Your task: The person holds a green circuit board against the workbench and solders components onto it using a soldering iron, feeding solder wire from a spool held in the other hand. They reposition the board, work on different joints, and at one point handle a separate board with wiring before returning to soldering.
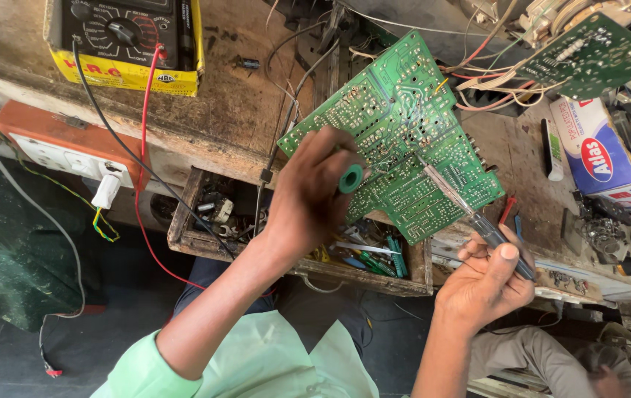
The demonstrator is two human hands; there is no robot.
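A large green circuit board [404,125] stands tilted over the wooden bench, solder side toward me. My left hand [312,195] is closed on a green-handled tool [350,178] pressed against the board's lower left part. My right hand [486,284] grips the handle of a soldering iron [452,195], whose thin metal tip rests on the middle of the board.
An open wooden drawer [190,239] full of small tools sits under the board. A yellow-cased multimeter [124,40] with red and black leads lies at the back left. A second green board [595,51], a white-blue box [599,155] and loose wires crowd the right. A socket strip [65,147] is at left.
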